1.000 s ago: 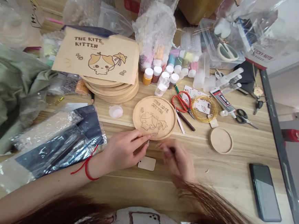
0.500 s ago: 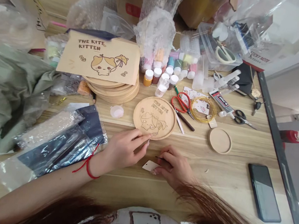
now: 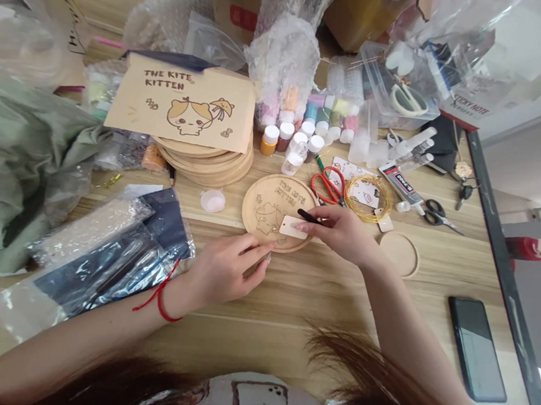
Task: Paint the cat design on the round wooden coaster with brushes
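A round wooden plate (image 3: 258,192) with a raised rim lies flat on the table. A kitten outline and the words "THE KITE KITTEN" are drawn in it in thin gold-brown lines. My left hand (image 3: 228,265) rests its fingertips on the plate's lower rim, thumb close to the index finger. Over the plate's right side, my right hand (image 3: 343,230) is closed on a small pale tag (image 3: 290,226) with a hole at one end. A black, pen-like stick (image 3: 307,216) also sticks out of that hand. The tag covers part of the kitten drawing.
A printed kitten card (image 3: 184,105) lies on stacked wooden discs (image 3: 208,166). Paint bottles (image 3: 270,139), red-handled scissors (image 3: 327,185) and a gold wire coil (image 3: 369,198) lie behind the plate. Right of it are a smaller round tray (image 3: 400,255) and a phone (image 3: 477,350).
My right hand has moved up from the table below the plate to over its right side, carrying the tag and black stick. My left hand stays at the rim.
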`<act>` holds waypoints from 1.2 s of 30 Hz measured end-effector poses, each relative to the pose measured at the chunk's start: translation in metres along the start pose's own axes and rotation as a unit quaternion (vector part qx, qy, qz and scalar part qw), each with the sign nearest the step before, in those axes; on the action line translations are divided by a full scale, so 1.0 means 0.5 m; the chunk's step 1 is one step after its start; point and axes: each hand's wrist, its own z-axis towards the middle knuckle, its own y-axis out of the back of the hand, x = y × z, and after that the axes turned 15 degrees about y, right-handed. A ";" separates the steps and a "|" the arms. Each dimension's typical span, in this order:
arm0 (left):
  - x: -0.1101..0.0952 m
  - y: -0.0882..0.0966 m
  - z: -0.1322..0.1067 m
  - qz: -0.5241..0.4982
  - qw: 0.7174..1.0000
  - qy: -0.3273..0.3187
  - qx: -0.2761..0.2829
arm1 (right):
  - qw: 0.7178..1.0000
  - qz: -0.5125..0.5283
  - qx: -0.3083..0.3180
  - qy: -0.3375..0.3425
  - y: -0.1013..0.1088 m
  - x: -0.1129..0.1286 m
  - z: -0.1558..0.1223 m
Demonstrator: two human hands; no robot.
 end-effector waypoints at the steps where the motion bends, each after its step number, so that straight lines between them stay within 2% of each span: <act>1: 0.000 0.000 0.000 0.003 1.000 0.000 0.000 | 1.000 0.004 0.019 -0.002 0.000 -0.006 0.010; 3: 0.000 0.001 -0.001 0.008 1.000 -0.001 0.000 | 0.999 0.011 0.050 -0.007 -0.001 -0.017 0.027; 6: -0.001 0.001 -0.002 0.014 1.000 -0.005 -0.002 | 0.998 -0.009 0.054 -0.003 0.000 -0.023 0.044; 13: -0.004 0.002 0.000 0.031 0.999 -0.032 -0.015 | 0.994 -0.061 0.087 -0.011 0.001 -0.001 0.058; 16: -0.004 0.002 0.000 0.039 0.998 -0.036 -0.017 | 0.993 -0.078 0.085 -0.019 0.001 -0.002 0.060; 30: -0.011 0.002 -0.003 0.059 0.998 -0.037 -0.007 | 0.987 -0.143 0.063 0.025 -0.005 0.013 0.071; 36: -0.010 0.001 -0.004 0.068 0.995 -0.071 -0.010 | 0.982 -0.181 0.057 0.020 -0.007 0.017 0.072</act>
